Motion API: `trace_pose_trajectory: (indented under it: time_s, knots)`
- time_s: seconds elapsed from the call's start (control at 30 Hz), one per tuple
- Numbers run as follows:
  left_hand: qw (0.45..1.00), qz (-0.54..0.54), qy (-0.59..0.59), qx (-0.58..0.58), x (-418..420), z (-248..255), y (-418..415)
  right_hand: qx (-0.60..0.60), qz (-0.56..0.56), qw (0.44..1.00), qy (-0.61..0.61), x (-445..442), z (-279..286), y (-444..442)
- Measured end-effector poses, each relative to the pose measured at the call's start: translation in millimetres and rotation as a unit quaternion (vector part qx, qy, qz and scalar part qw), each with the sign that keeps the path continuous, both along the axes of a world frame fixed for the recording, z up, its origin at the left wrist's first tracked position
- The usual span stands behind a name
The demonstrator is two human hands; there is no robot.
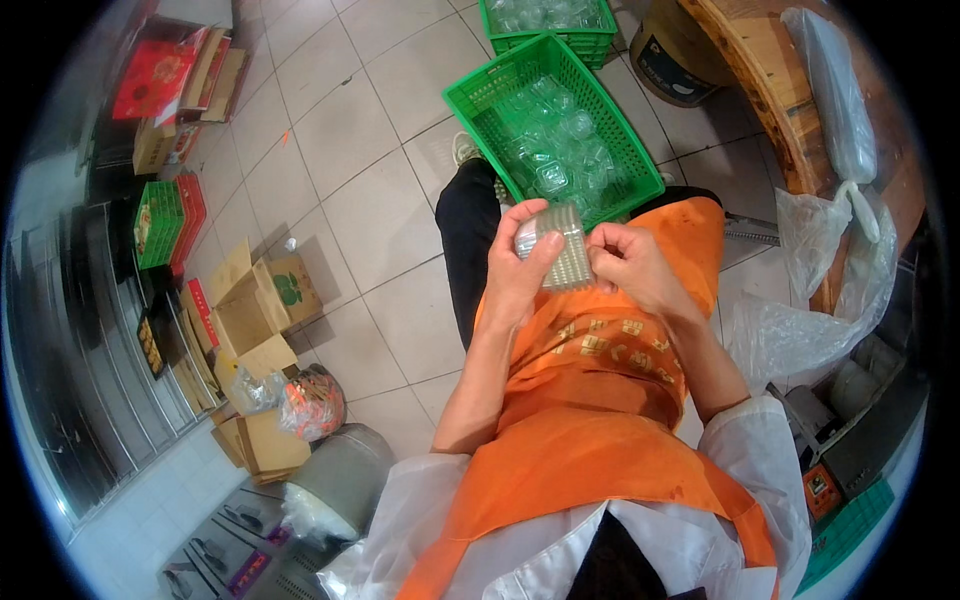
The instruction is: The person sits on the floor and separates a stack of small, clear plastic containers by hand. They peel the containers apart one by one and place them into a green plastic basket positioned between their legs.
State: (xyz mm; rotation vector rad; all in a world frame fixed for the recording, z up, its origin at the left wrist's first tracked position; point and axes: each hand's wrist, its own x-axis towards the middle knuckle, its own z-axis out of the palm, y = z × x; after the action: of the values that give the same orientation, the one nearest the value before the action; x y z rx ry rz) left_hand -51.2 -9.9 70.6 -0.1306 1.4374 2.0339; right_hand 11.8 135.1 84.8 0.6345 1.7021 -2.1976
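My left hand [517, 262] holds a nested stack of clear plastic containers [568, 255] above my lap, its thumb lying across the near face. At the stack's right side, my right hand [630, 262] has its fingers curled in and pinches at the rims. Just beyond the stack, a green perforated plastic crate [491, 124] sits tilted between my legs. Many loose clear plastic containers [559, 150] lie jumbled in it. The orange apron [592, 390] covers my lap under both hands.
Behind stands another green crate [555, 45] of clear containers. A wooden table [765, 82] on the right bears a plastic-wrapped roll [832, 97], with a clear plastic bag [817, 330] hanging down. Left are an open cardboard box [244, 315], a bucket [345, 472] and a metal rack [97, 360].
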Motion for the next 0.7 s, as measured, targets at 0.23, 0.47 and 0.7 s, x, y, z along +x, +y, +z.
trace_pose_trajectory:
  time_s: [0.23,0.47,0.7]
  knots:
    - [0.998,0.006,0.038,-0.050,-1,8,6,0.157,-0.055,0.981,0.099,-5,-7,-2]
    - [0.996,0.082,-0.025,-0.023,-11,3,-7,0.398,-0.098,0.909,0.078,-24,-13,40]
    - [0.996,0.067,-0.013,-0.061,-8,3,5,0.377,-0.059,0.919,0.102,-21,-64,40]
